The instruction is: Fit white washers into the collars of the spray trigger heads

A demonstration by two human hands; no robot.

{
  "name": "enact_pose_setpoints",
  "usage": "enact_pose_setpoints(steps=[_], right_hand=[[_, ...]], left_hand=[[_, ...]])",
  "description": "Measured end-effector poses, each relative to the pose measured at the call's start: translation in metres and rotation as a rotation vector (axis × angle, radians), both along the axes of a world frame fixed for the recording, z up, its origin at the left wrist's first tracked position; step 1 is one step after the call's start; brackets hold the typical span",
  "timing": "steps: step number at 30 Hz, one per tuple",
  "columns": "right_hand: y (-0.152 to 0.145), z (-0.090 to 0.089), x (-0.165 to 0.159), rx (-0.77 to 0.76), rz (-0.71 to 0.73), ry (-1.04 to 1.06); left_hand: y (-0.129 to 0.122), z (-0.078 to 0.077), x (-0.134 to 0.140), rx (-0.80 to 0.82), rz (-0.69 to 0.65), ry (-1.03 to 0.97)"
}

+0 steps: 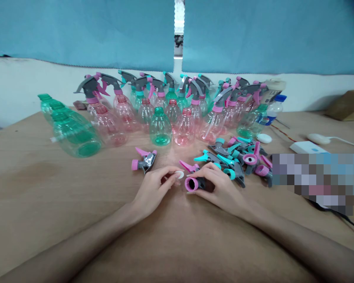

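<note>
Left hand (155, 185): grasped a white disc (180, 174), pinched near its edge. Right hand (221, 185): grasped a spray head (196, 183), body partly hidden by the fingers. The head's pink collar opened left and near, its axis roughly left to right; the disc stood just left and slightly far of that mouth, apart from it. Worktop (177, 247): a loose head (149, 160) far of the left hand, a pile of heads (238, 168) right, bottles (160, 127) farther off.

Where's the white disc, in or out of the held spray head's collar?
Out. The left hand pinches the white disc, apart from the pink collar.
</note>
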State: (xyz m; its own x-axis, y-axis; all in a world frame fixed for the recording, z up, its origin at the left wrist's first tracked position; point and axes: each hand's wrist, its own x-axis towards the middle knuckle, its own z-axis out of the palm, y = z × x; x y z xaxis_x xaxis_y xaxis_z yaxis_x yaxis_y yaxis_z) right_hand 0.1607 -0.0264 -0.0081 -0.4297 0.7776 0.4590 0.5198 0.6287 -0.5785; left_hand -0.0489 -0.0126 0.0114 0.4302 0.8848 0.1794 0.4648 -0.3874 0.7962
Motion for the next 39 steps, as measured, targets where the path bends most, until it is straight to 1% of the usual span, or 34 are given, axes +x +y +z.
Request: enact_pose_setpoints(steps=[4, 6, 8, 13, 16, 20, 23, 26, 29, 34, 36, 39], right_hand=[[0.000, 0.000, -0.001, 0.002, 0.003, 0.001], [0.000, -0.001, 0.000, -0.001, 0.003, -0.004], [0.000, -0.002, 0.000, 0.000, 0.004, -0.006], [0.000, -0.002, 0.001, -0.007, 0.006, -0.003], [-0.001, 0.000, 0.001, -0.020, 0.004, 0.013], [-0.006, 0.000, -0.001, -0.054, 0.000, 0.055], [-0.009, -0.001, -0.004, -0.066, 0.028, 0.075], [-0.010, -0.001, -0.005, -0.078, 0.047, 0.088], [-0.012, 0.000, -0.005, -0.127, 0.031, 0.124], [-0.016, 0.001, -0.008, -0.289, -0.048, 0.203], [-0.017, 0.001, -0.008, -0.310, -0.049, 0.216], [-0.018, 0.001, -0.008, -0.288, -0.019, 0.223]], left_hand=[[0.000, -0.001, -0.002, 0.132, -0.030, -0.028], [0.000, -0.002, -0.002, 0.171, -0.035, -0.043], [-0.001, -0.002, -0.001, 0.171, -0.037, -0.051], [-0.004, -0.002, 0.001, 0.098, -0.035, -0.059], [-0.006, -0.002, 0.001, 0.102, -0.041, -0.051], [-0.006, -0.004, -0.001, 0.193, -0.073, -0.006], [-0.007, -0.005, -0.001, 0.281, -0.095, 0.029], [-0.008, -0.006, 0.000, 0.331, -0.104, 0.027], [-0.009, -0.005, 0.000, 0.374, -0.096, 0.024], [-0.010, -0.002, 0.000, 0.455, -0.146, 0.020], [-0.011, -0.002, 0.000, 0.445, -0.161, 0.005], [-0.013, -0.002, 0.000, 0.431, -0.183, -0.008]])
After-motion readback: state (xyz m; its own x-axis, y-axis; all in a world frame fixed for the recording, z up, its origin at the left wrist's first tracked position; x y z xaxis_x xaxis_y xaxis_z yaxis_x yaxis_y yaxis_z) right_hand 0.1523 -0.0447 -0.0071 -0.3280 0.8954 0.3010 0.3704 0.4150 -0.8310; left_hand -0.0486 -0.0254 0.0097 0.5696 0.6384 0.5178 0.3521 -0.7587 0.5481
